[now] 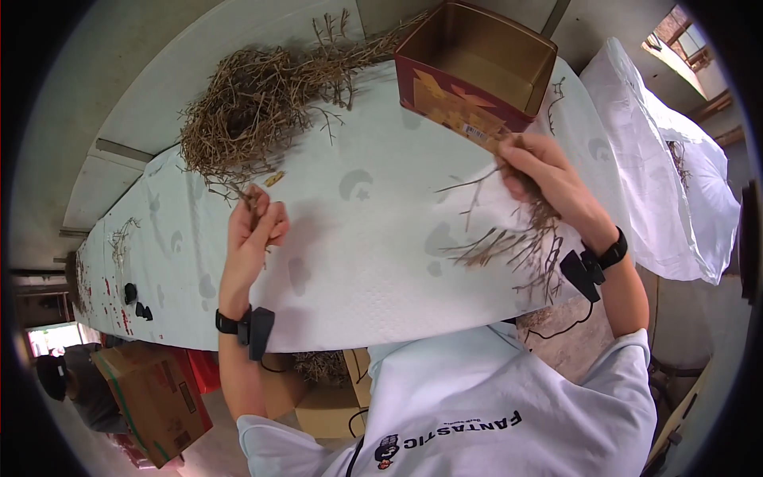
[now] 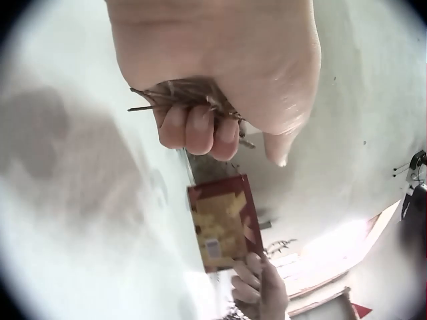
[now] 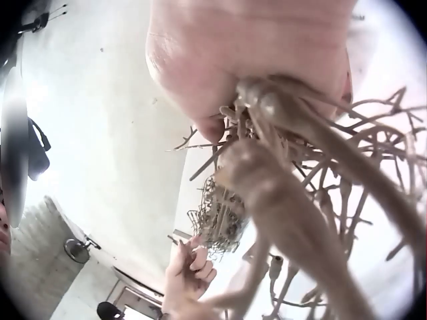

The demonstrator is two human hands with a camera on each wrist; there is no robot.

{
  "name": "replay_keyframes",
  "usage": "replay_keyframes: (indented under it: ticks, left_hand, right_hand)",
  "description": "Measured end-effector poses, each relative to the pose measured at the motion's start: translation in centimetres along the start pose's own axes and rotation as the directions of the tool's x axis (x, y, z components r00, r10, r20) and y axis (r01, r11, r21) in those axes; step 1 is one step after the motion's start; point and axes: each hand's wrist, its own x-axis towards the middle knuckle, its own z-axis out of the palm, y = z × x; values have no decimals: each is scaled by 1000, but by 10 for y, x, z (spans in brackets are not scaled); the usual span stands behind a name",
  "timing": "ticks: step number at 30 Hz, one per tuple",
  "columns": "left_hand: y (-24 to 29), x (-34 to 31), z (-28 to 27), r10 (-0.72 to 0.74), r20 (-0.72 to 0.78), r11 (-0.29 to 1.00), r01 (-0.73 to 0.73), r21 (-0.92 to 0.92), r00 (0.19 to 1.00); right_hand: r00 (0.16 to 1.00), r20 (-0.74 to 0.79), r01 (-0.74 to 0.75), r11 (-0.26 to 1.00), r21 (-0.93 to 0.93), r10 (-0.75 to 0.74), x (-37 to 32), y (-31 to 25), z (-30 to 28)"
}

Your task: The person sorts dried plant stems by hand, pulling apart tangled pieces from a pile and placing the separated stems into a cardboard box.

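My left hand (image 1: 258, 222) is curled round a small bundle of short dry twigs (image 2: 190, 90), whose ends poke out past the fingers in the left wrist view. It is beside the near edge of a big tangled heap of brown twigs (image 1: 246, 103). My right hand (image 1: 548, 171) grips a bunch of branched dry twigs (image 3: 293, 220); their thick stems fill the front of the right wrist view, and the thin branches spread toward my body. That hand is just in front of a red and gold tin box (image 1: 453, 111), overlapping its lower corner in the head view.
A white patterned cloth (image 1: 358, 270) covers the table. On the right hangs a white bag (image 1: 660, 159) with twigs inside. Small black objects (image 1: 141, 310) and red specks are at the far left. Cardboard boxes (image 1: 159, 397) stand below the near edge.
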Motion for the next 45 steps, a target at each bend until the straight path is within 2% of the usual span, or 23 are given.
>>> replay_keyframes:
  ticks: [2,4,6,8,13,16,18,21,24,29,32,34,36,40,41,45]
  left_hand:
    - [-16,0,15,53,-4,997,-54,-52,999]
    - [-5,2,41,82,-15,993,-83,-80,997]
    - [15,8,63,94,78,985,-104,137,993]
    - [23,16,77,114,92,973,-130,191,989]
    - [41,22,109,105,200,915,-173,363,974]
    - [35,25,127,127,230,909,-206,362,965]
    - [27,28,134,138,248,906,-224,361,959]
    - [10,31,140,133,298,941,-215,261,945]
    - [6,31,141,123,294,922,-219,320,948]
    - [11,31,126,54,319,905,-182,385,946]
    - [15,31,119,33,305,914,-152,376,952]
    - [16,30,118,23,295,919,-137,371,955]
    - [13,29,120,127,305,897,-241,371,944]
    - [7,25,128,289,314,837,-398,375,904]
    - [5,25,129,342,313,811,-447,378,886]
    - [2,28,128,377,360,729,-513,453,853]
  right_hand:
    - [998,30,-48,997,56,47,1,5,12]
    - [987,95,-146,977,154,133,4,-1,36]
    - [981,155,-138,980,146,115,8,-2,43]
    - [957,278,-126,981,150,81,11,1,48]
    - [975,221,-28,998,47,17,19,15,56]
    - [967,242,75,997,2,-73,22,18,56]
    - [968,238,75,997,16,-76,23,18,59]
    - [970,230,74,996,44,-83,23,19,61]
    - [964,232,154,985,-81,-132,23,17,60]
    - [974,206,130,978,-165,-94,20,14,49]
    - [976,217,81,899,-430,16,13,-5,45]
    - [972,233,101,923,-371,-13,12,-4,46]
    - [964,254,138,959,-248,-73,11,-2,46]
    - [968,236,114,986,-121,-82,9,-2,53]
    - [968,235,114,986,-122,-83,8,-3,53]
    - [971,237,59,992,-113,-31,7,-11,54]
